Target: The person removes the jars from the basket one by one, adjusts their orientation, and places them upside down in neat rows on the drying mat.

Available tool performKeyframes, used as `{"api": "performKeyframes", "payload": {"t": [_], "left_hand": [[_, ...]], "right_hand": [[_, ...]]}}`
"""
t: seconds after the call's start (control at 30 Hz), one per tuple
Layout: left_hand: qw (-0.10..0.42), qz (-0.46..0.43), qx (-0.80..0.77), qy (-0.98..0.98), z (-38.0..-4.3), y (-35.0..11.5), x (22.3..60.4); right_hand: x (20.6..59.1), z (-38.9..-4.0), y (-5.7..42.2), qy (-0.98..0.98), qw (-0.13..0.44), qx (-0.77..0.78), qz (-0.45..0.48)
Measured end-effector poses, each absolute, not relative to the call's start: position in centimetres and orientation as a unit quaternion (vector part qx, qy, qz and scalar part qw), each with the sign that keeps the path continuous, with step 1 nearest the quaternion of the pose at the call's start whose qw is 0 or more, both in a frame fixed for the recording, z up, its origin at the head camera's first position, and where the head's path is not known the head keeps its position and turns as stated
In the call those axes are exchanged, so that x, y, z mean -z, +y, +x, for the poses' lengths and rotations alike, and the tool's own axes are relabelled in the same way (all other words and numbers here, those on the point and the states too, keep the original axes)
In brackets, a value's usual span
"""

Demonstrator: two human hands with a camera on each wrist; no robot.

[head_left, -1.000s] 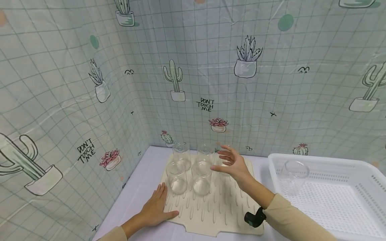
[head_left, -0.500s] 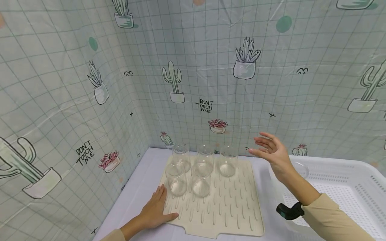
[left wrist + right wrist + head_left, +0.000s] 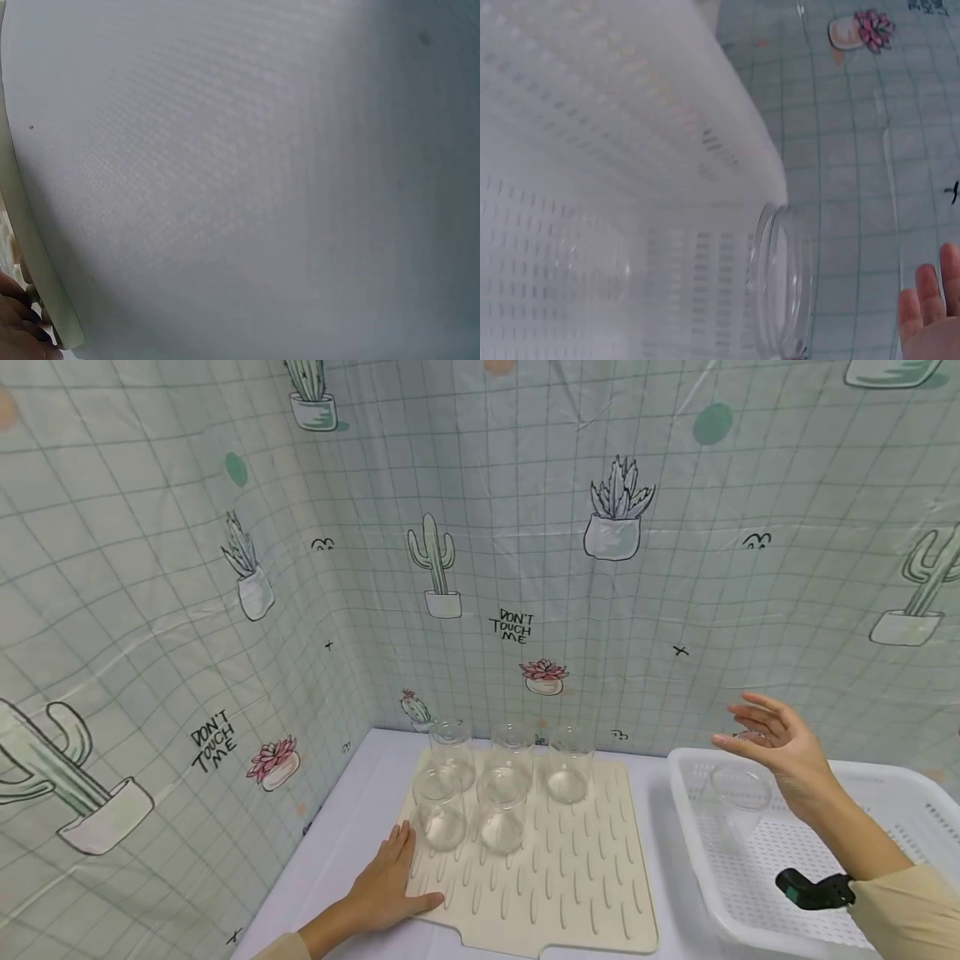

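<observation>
Several clear glasses stand upright on a cream ribbed drying mat (image 3: 555,877). Its back row has three, ending in a right-hand glass (image 3: 567,768); the front row has two, a left glass (image 3: 440,810) and a right glass (image 3: 501,814). My left hand (image 3: 386,881) rests flat on the mat's left edge, fingers spread; the left wrist view catches only fingertips (image 3: 22,322) beside the mat edge. My right hand (image 3: 787,760) is over the white basket (image 3: 693,835), fingers loosely bent and holding nothing. Just below it stands another clear glass (image 3: 738,797), its rim (image 3: 780,281) visible in the right wrist view.
The basket, with perforated walls and floor, stands right of the mat on a white-covered table (image 3: 352,810). A cactus-printed curtain (image 3: 480,568) rises close behind the mat and basket and along the left side. A black wrist camera (image 3: 813,889) hangs under my right wrist.
My right hand has moved right, from the back-row right glass on the mat to above the basket. The left hand has stayed on the mat edge.
</observation>
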State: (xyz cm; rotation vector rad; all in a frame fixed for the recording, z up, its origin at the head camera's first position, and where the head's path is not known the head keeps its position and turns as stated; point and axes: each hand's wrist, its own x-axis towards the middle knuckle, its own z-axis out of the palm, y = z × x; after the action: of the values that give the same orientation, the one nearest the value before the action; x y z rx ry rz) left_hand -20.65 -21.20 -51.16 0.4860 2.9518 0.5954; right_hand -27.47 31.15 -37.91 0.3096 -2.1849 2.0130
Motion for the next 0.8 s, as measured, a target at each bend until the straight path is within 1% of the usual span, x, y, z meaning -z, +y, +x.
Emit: {"api": "performKeyframes", "payload": {"t": [0.27, 0.47, 0.63, 0.8], "left_hand": [[0.050, 0.157, -0.199, 0.966, -20.4, -21.1, 50.9], [0.052, 0.156, -0.199, 0.966, -20.5, -21.1, 50.8], [0.060, 0.157, -0.200, 0.965, -20.6, -21.1, 50.9], [0.057, 0.157, -0.202, 0.965, -20.5, -21.0, 50.7]], "right_hand": [[40.3, -27.4, 35.2, -0.756, 0.018, -0.643, 0.122], [42.3, -27.4, 37.2, -0.803, -0.048, -0.575, 0.149], [43.5, -27.4, 38.1, -0.805, -0.092, -0.559, 0.178], [44.1, -27.7, 38.3, -0.800, -0.123, -0.559, 0.179]]}}
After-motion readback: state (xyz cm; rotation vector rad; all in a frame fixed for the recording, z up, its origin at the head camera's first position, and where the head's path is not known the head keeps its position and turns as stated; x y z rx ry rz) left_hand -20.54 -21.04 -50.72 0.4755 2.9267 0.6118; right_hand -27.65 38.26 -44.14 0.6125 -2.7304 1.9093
